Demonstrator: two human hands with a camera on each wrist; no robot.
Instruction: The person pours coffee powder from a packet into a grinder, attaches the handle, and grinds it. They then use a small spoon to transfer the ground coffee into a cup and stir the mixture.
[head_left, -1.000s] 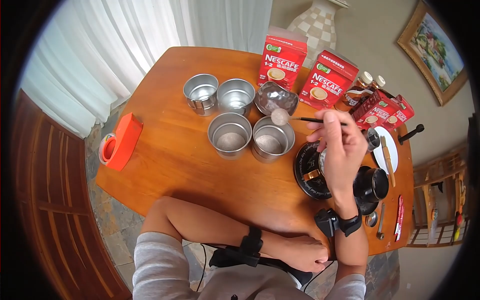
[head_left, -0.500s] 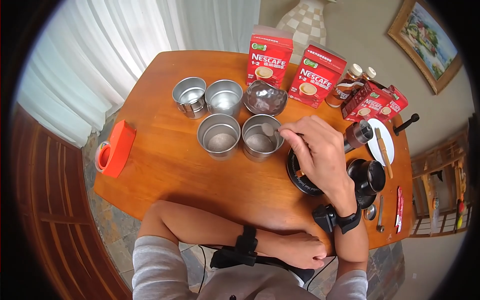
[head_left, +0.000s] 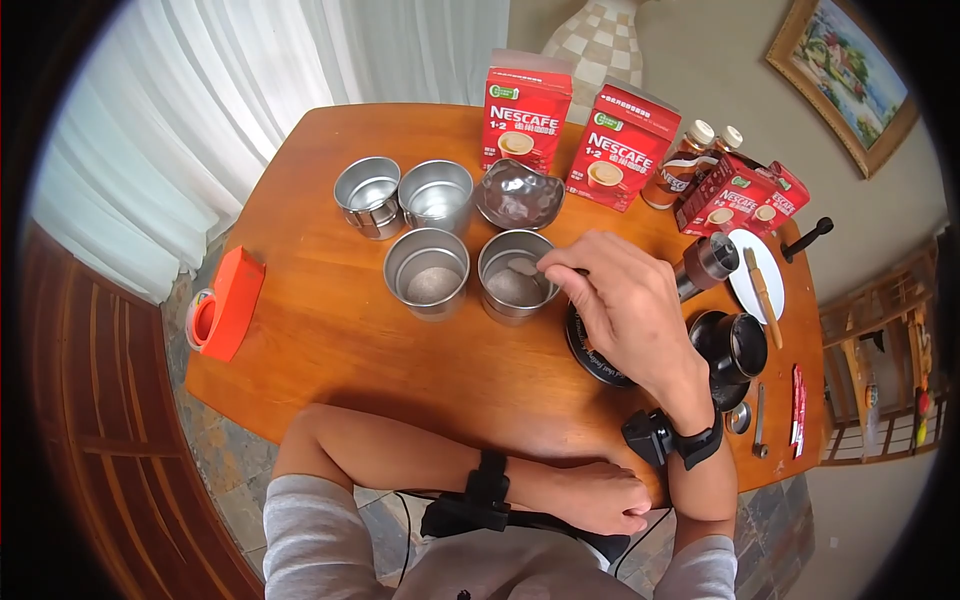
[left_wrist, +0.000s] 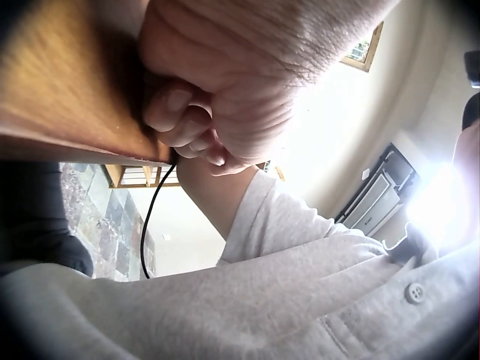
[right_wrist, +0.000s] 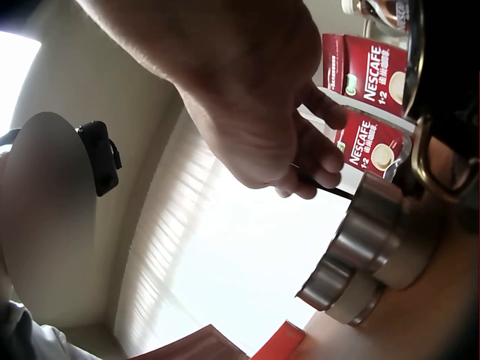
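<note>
My right hand (head_left: 640,310) pinches the dark, thin handle of a spoon (head_left: 522,267), whose bowl is down inside the front right metal cup (head_left: 514,312). Pale powder covers that cup's bottom. Beside it stands another metal cup (head_left: 402,268) with similar powder inside. In the right wrist view, the fingers hold the spoon handle (right_wrist: 335,191) near a cup's rim. My left hand (head_left: 600,500) rests at the table's near edge, fingers curled with nothing in them, as the left wrist view also shows.
Two more metal cups (head_left: 436,208) and a dark shiny bowl (head_left: 520,195) stand behind. Red Nescafe boxes (head_left: 620,150) line the back. Under my right forearm lies a black saucer (head_left: 590,352); a black cup (head_left: 748,345) stands to its right. An orange holder (head_left: 235,305) is at the left.
My right hand has moved the powder-laden spoon from above the cups' back edge down into the front right cup. The left hand has stayed in place. The head view has shifted slightly.
</note>
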